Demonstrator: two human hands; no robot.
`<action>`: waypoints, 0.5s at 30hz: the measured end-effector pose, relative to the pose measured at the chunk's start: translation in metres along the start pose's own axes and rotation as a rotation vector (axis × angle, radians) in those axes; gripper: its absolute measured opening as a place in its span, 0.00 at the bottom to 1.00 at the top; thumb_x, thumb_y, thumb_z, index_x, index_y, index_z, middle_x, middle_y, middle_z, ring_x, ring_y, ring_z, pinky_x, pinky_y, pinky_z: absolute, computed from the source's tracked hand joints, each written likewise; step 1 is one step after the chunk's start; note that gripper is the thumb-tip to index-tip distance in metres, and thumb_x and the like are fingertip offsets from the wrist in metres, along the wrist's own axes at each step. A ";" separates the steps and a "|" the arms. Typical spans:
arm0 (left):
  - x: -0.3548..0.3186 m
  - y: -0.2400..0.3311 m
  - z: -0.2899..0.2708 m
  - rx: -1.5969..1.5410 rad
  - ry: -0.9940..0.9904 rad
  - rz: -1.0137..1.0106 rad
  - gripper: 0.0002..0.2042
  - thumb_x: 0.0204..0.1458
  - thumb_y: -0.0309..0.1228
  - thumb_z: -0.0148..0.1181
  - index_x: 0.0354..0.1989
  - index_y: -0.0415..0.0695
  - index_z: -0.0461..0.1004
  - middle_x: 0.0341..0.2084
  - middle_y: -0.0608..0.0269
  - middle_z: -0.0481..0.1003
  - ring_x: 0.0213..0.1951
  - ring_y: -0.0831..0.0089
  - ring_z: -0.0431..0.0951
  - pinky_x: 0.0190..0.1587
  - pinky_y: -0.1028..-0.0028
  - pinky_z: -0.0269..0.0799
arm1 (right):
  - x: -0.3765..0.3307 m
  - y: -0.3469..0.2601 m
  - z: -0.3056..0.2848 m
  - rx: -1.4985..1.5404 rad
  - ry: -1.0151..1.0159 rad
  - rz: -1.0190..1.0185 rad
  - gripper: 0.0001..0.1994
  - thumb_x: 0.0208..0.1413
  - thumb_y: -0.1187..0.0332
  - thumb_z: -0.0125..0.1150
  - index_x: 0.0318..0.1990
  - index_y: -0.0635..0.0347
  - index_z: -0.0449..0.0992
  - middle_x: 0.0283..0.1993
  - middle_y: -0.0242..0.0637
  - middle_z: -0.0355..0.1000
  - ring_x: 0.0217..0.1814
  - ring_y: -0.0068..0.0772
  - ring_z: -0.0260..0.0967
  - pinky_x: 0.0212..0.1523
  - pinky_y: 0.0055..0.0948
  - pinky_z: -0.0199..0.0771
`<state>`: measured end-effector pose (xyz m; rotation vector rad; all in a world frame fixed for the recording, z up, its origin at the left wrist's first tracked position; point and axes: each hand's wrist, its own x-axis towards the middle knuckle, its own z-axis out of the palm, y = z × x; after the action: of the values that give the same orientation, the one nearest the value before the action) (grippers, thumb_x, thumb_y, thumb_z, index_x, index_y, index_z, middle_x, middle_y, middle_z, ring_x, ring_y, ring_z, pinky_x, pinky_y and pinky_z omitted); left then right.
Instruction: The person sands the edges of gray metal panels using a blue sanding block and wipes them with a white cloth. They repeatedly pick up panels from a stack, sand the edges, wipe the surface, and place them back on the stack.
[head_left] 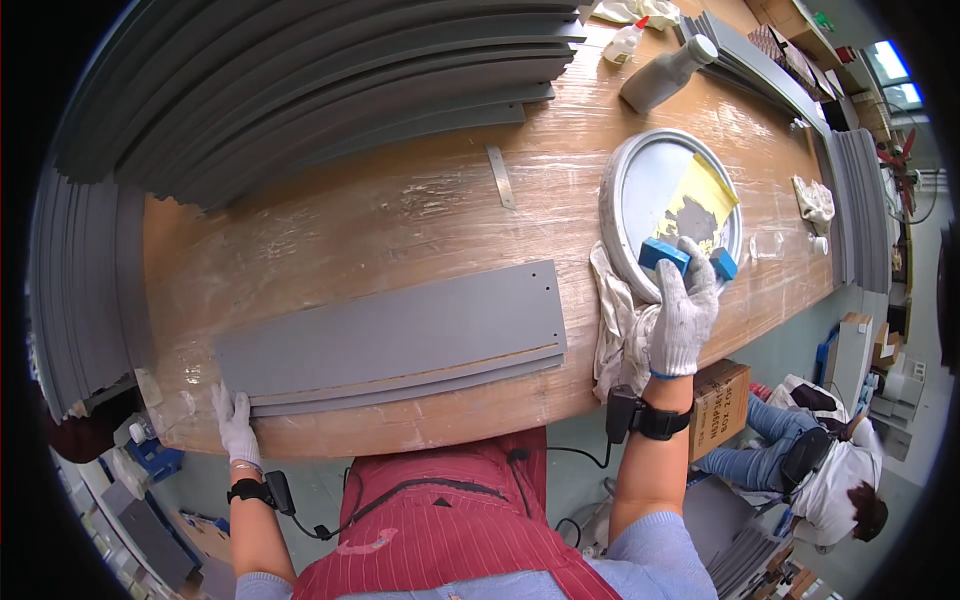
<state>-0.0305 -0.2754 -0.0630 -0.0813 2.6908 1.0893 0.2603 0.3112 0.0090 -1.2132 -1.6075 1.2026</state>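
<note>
My right hand [685, 310], in a white knit glove, grips a blue block [665, 254] at the near rim of a round grey metal tray [625, 185]. A second blue block [724, 263] sits just right of the fingers. The tray holds a patch of grey paste [698, 214] and a yellow scraper [712, 185]. My left hand [236, 425], also gloved, rests on the near left corner of a stack of long grey panels [395, 330] lying along the table's front edge.
A wooden table [400, 215] covered in clear film carries fanned grey panels [330, 90] at the back and left, a grey bottle [668, 72], a small metal strip [501, 177] and a white rag [618, 325]. Another person [820, 470] sits low at the right.
</note>
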 end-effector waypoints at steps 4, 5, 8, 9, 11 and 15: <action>0.002 -0.011 -0.004 0.136 0.016 0.027 0.28 0.61 0.35 0.58 0.69 0.41 0.62 0.75 0.51 0.49 0.75 0.60 0.45 0.74 0.65 0.43 | -0.064 0.016 0.049 0.199 -0.182 0.225 0.22 0.60 0.69 0.62 0.61 0.69 0.70 0.58 0.42 0.71 0.58 0.31 0.68 0.61 0.30 0.67; 0.000 -0.005 -0.002 0.203 0.021 0.032 0.28 0.61 0.35 0.59 0.69 0.42 0.63 0.74 0.51 0.49 0.75 0.59 0.46 0.74 0.65 0.43 | -0.075 0.008 0.065 0.257 -0.145 0.207 0.23 0.61 0.68 0.60 0.61 0.69 0.69 0.56 0.42 0.72 0.57 0.31 0.68 0.62 0.30 0.66; 0.000 -0.011 -0.002 0.228 0.068 0.039 0.27 0.60 0.35 0.60 0.67 0.41 0.65 0.74 0.51 0.52 0.75 0.58 0.47 0.73 0.64 0.45 | -0.100 0.008 0.089 0.029 -0.084 0.071 0.22 0.62 0.66 0.59 0.59 0.71 0.70 0.54 0.42 0.73 0.55 0.33 0.69 0.58 0.30 0.68; 0.002 -0.008 -0.002 0.223 0.083 0.041 0.27 0.59 0.36 0.60 0.67 0.41 0.66 0.73 0.51 0.53 0.75 0.57 0.48 0.73 0.64 0.46 | -0.103 0.018 0.090 0.030 -0.086 0.024 0.22 0.63 0.65 0.58 0.60 0.71 0.69 0.54 0.43 0.73 0.55 0.33 0.70 0.58 0.31 0.68; 0.007 -0.007 -0.006 0.114 0.092 -0.009 0.27 0.58 0.35 0.61 0.65 0.37 0.67 0.72 0.50 0.56 0.74 0.58 0.50 0.73 0.65 0.48 | -0.110 0.021 0.098 0.045 -0.074 0.039 0.23 0.65 0.62 0.54 0.61 0.71 0.68 0.54 0.44 0.72 0.56 0.35 0.70 0.59 0.32 0.68; 0.021 -0.009 -0.023 -0.347 0.111 -0.192 0.22 0.55 0.29 0.64 0.57 0.33 0.71 0.56 0.53 0.73 0.59 0.61 0.71 0.65 0.68 0.63 | -0.126 0.032 0.111 0.173 -0.113 0.059 0.22 0.69 0.62 0.50 0.62 0.70 0.67 0.59 0.47 0.69 0.60 0.39 0.69 0.60 0.36 0.70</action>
<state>-0.0546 -0.2975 -0.0582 -0.4625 2.4896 1.5121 0.1942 0.1669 -0.0549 -1.1056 -1.5221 1.4391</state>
